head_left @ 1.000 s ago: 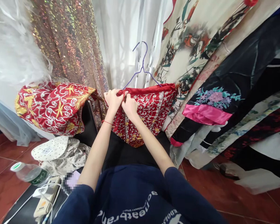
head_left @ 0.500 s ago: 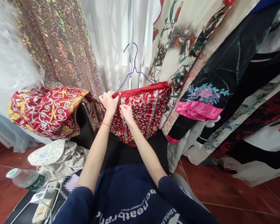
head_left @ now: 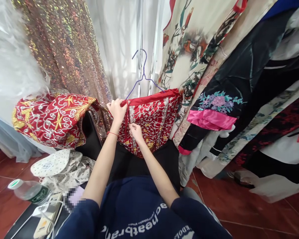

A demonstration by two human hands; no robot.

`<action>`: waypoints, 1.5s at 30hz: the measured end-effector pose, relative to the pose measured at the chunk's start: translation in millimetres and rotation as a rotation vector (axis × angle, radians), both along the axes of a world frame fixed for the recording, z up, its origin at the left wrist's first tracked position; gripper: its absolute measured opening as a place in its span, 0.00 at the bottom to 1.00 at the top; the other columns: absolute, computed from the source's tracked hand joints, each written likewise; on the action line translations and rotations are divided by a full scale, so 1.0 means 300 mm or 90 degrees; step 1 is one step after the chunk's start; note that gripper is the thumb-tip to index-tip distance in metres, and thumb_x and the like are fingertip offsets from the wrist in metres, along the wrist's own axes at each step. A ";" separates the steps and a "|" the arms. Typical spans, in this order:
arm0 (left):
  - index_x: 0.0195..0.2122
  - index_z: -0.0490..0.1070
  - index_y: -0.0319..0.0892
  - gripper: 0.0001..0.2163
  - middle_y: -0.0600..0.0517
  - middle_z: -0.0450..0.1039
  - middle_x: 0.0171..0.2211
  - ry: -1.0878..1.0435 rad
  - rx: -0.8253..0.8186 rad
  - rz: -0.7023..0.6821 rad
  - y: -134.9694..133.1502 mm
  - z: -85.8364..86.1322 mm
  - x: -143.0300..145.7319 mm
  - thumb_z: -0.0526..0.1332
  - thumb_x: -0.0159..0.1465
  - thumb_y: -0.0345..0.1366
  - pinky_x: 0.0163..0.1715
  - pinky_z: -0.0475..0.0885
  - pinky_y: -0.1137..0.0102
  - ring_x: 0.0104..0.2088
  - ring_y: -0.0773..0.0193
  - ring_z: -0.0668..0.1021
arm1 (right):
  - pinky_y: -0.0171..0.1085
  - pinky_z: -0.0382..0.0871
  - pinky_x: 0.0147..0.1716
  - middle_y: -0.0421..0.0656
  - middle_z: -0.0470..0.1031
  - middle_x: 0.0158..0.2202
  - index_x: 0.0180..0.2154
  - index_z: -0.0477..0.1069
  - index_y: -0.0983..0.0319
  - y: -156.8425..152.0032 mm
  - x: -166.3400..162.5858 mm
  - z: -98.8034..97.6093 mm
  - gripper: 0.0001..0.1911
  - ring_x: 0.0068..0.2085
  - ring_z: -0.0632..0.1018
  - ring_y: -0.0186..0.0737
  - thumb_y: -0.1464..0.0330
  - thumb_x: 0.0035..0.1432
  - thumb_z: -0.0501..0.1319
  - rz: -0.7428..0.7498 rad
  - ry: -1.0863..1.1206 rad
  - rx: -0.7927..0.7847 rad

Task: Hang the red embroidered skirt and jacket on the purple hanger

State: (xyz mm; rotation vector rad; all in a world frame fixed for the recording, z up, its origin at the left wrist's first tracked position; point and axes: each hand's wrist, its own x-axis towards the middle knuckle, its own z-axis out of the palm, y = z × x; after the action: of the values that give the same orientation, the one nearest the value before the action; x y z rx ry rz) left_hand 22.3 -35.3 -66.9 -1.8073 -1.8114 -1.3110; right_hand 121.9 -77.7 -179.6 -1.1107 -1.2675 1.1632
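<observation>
A red garment [head_left: 153, 116] with silver and gold embroidery lies in front of me, its plain red top band on a purple wire hanger [head_left: 144, 78]. My left hand [head_left: 117, 110] is closed round the band's left end, beside the hanger's lower left arm. A thin red cord [head_left: 127, 117] hangs down from there over the embroidery. Lower and to the right, my right hand [head_left: 136, 131] is closed in a pinch at the cord, fingertips against the garment's front. The fingers partly hide what they grip.
Another red embroidered piece [head_left: 54, 118] lies at left, beside a dark flat object [head_left: 91, 127]. Nearer are a dotted white cloth [head_left: 56, 166], a water bottle [head_left: 31, 192] and a power strip [head_left: 48, 215]. Hanging clothes [head_left: 214, 99] crowd the right; a sequined fabric [head_left: 67, 49] hangs behind.
My right hand has slid down a little along the red cord, away from my left hand. My left hand keeps its hold on the band. The view has shifted slightly.
</observation>
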 end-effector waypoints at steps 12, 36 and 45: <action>0.37 0.77 0.47 0.13 0.45 0.80 0.41 -0.004 -0.014 -0.021 0.001 0.011 -0.007 0.58 0.69 0.48 0.51 0.58 0.56 0.47 0.48 0.75 | 0.49 0.77 0.51 0.48 0.73 0.56 0.57 0.70 0.62 0.039 0.050 -0.138 0.21 0.52 0.78 0.45 0.59 0.67 0.63 0.114 -0.118 -0.196; 0.46 0.72 0.45 0.11 0.42 0.76 0.49 0.075 -0.020 -0.061 -0.068 0.021 -0.059 0.54 0.69 0.41 0.54 0.62 0.56 0.54 0.46 0.73 | 0.58 0.60 0.53 0.64 0.72 0.52 0.52 0.70 0.72 0.172 0.554 0.543 0.21 0.53 0.70 0.60 0.69 0.63 0.49 -0.436 -0.875 0.343; 0.39 0.72 0.46 0.09 0.43 0.77 0.46 0.031 0.001 -0.022 -0.038 0.024 -0.060 0.59 0.66 0.44 0.58 0.61 0.55 0.54 0.47 0.74 | 0.60 0.50 0.57 0.59 0.78 0.44 0.43 0.73 0.68 0.187 0.622 0.471 0.18 0.50 0.71 0.56 0.70 0.64 0.46 -0.398 -0.926 0.398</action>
State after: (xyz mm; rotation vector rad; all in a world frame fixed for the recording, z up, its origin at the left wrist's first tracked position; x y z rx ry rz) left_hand 4.3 -46.7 -59.8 -1.8621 -1.7609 -1.2681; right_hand 308.4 -21.7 -38.4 -1.6738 -1.8610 -0.7229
